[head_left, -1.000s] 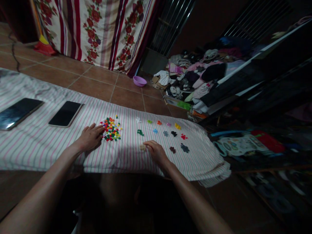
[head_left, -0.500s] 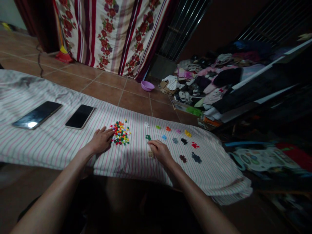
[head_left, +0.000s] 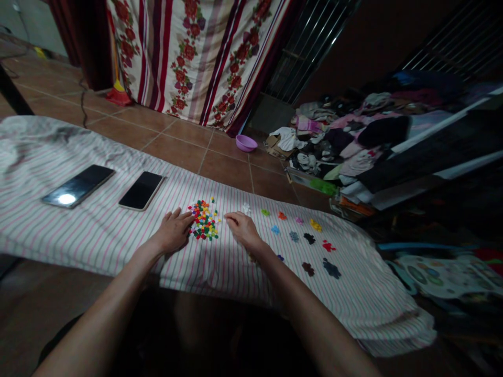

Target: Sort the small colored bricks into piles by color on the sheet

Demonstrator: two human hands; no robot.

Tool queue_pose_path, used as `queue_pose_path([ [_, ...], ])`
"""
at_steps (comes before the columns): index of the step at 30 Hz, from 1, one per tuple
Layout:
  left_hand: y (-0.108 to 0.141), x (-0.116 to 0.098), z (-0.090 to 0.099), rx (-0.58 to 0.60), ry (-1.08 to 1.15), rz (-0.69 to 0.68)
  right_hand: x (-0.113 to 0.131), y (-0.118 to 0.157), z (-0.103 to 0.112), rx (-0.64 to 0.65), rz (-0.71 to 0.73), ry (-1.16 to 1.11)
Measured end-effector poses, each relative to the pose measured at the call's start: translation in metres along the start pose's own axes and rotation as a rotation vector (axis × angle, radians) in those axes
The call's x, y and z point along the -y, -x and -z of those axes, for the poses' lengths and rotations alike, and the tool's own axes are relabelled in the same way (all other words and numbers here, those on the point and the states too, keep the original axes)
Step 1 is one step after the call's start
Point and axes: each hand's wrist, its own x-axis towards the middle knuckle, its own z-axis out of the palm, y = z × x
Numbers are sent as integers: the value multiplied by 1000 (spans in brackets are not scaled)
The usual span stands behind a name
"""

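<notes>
A loose pile of small multicoloured pieces (head_left: 204,220) lies mid-cloth. My left hand (head_left: 175,230) rests flat at its left edge, fingers stretched out and touching the nearest pieces. Just right of the pile, my right hand (head_left: 244,230) is over the cloth, its fingers pointing left and slightly apart; I see nothing between them. Beyond it are small single-colour groups: white pieces (head_left: 246,208), lime green pieces (head_left: 265,212), orange pieces (head_left: 282,215), light blue pieces (head_left: 275,230) and red pieces (head_left: 328,245). My right hand and forearm hide the dark green and beige groups mostly or wholly.
Two phones, a larger one (head_left: 78,186) and a smaller one (head_left: 141,190), lie left on the striped cloth (head_left: 98,235). Further right are yellow pieces (head_left: 315,225) and dark grey pieces (head_left: 332,268). A purple basin (head_left: 246,143) and heaped clothes (head_left: 341,131) are beyond the table.
My right hand has moved left from the dark green group towards the mixed pile, and its fingers have loosened. My left hand stays at the pile. The view has shifted slightly left.
</notes>
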Motion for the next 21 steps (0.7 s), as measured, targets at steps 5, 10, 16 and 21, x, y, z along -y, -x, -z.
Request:
queue_pose_path([
  [5, 0, -1, -1, 3, -1, -4, 3, -29, -11, -35, 0, 33],
  [10, 1, -3, -1, -15, -10, -26, 15, -55, -17, -6, -45, 144],
  [16, 2, -3, 0, -26, -5, -25, 34, -80, -28, 40, -137, 295],
  [21, 3, -4, 1, -31, -3, -24, 47, -88, -38, 32, -223, 335],
])
